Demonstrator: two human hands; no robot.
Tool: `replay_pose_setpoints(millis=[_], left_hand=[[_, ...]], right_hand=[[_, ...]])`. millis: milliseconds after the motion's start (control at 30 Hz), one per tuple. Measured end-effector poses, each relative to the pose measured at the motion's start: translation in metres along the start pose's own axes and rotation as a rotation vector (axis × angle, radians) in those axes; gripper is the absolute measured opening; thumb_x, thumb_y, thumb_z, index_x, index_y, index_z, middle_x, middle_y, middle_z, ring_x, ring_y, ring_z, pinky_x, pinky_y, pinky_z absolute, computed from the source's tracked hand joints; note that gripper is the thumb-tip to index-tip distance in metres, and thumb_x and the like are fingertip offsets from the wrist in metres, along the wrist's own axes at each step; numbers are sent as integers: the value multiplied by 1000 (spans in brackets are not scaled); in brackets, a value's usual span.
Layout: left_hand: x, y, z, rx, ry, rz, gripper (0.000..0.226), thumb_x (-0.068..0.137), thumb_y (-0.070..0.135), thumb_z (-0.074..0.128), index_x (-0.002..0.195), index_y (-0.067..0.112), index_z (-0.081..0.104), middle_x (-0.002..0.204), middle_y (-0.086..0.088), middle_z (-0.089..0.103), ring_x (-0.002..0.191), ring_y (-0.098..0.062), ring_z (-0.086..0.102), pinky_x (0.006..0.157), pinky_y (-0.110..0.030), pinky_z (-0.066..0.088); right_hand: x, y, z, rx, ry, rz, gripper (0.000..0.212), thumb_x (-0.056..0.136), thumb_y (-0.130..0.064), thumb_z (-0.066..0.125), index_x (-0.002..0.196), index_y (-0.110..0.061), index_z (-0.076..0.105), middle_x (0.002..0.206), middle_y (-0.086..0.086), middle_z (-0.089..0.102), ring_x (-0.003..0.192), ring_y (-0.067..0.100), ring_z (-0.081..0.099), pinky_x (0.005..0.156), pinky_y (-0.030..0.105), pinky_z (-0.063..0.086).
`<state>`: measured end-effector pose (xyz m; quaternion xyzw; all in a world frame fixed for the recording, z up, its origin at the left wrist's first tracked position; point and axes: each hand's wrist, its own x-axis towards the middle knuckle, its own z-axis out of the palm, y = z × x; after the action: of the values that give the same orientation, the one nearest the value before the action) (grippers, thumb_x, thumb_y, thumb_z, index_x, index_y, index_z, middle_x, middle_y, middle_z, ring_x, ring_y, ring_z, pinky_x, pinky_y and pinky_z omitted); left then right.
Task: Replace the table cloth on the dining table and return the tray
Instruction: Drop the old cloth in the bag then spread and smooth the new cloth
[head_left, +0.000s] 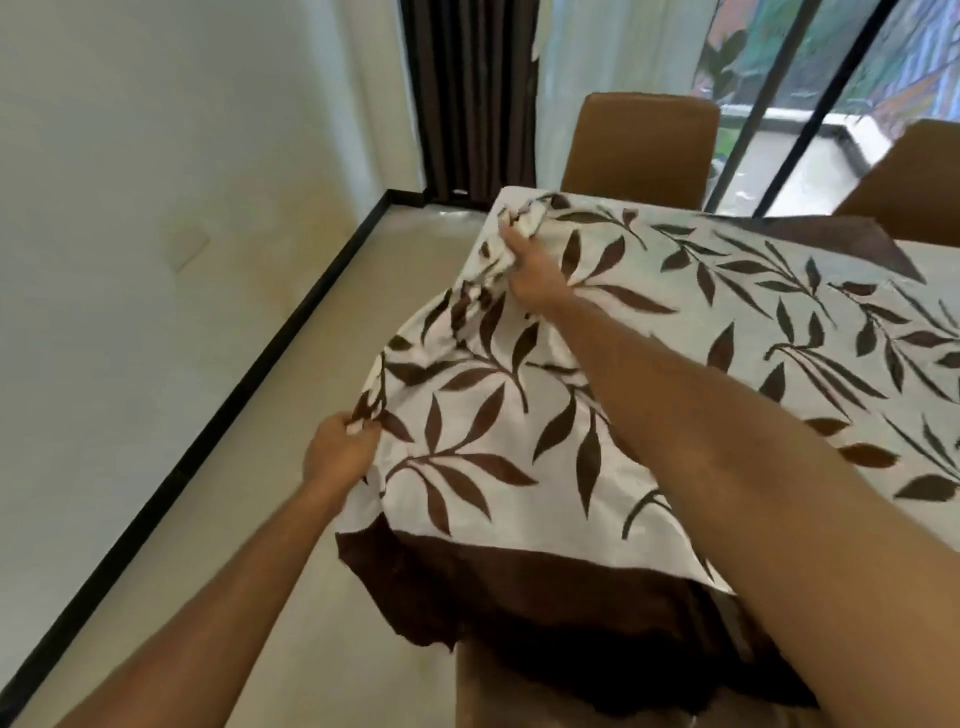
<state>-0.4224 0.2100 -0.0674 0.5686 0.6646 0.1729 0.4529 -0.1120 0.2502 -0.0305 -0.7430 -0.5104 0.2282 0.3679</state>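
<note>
A white table cloth with brown leaf prints and a dark brown border lies spread over the dining table. My left hand grips a bunched fold of the cloth at its left edge, near the front. My right hand reaches farther along the same edge and clutches a gathered bunch of cloth near the table's far left corner. The cloth is lifted and rumpled between the two hands. Its brown border hangs down over the near edge. No tray is in view.
Two brown chairs stand at the table's far side. Dark curtains and a glass sliding door are behind them. A white wall with a black skirting board runs along the left, with beige floor between it and the table.
</note>
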Motion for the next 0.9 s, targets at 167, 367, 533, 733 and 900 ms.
replay_pose_setpoints(millis=[167, 367, 533, 733, 900], left_hand=[[38, -79, -1, 256, -75, -68, 50, 77, 58, 58, 115, 26, 57, 110, -3, 67, 97, -27, 63, 89, -42, 52], [40, -67, 19, 234, 4, 174, 41, 92, 23, 57, 132, 17, 55, 122, -7, 60, 117, -32, 56, 98, -42, 44], [41, -52, 25, 257, -155, 259, 41, 93, 9, 50, 132, 23, 52, 121, -2, 63, 109, -26, 59, 88, -32, 43], [64, -54, 16, 346, -289, 297, 49, 87, 15, 56, 132, 28, 40, 111, 1, 63, 96, -23, 60, 82, -36, 45], [104, -44, 12, 326, -136, 525, 34, 80, 6, 53, 105, 28, 56, 74, 9, 55, 66, -11, 52, 54, -27, 34]], right_hand=[[-32, 20, 90, -217, -180, 99, 68, 93, -6, 49, 157, -23, 33, 155, 8, 46, 142, 26, 42, 115, 35, 33], [-71, 55, 114, -368, 5, 173, 64, 96, -27, 57, 155, -23, 35, 158, 8, 38, 147, 31, 31, 121, 47, 28], [-89, 74, 120, -588, -203, 220, 69, 102, -56, 30, 162, -29, 7, 170, 11, -5, 156, 31, -5, 124, 52, -1], [-82, 58, 115, -477, -161, 328, 68, 94, -49, 47, 156, -29, 28, 167, 8, 16, 153, 33, 12, 124, 51, 13], [-70, 45, 132, -624, 169, 399, 46, 95, -47, 47, 133, -22, 50, 135, 5, 50, 122, 29, 47, 103, 49, 41]])
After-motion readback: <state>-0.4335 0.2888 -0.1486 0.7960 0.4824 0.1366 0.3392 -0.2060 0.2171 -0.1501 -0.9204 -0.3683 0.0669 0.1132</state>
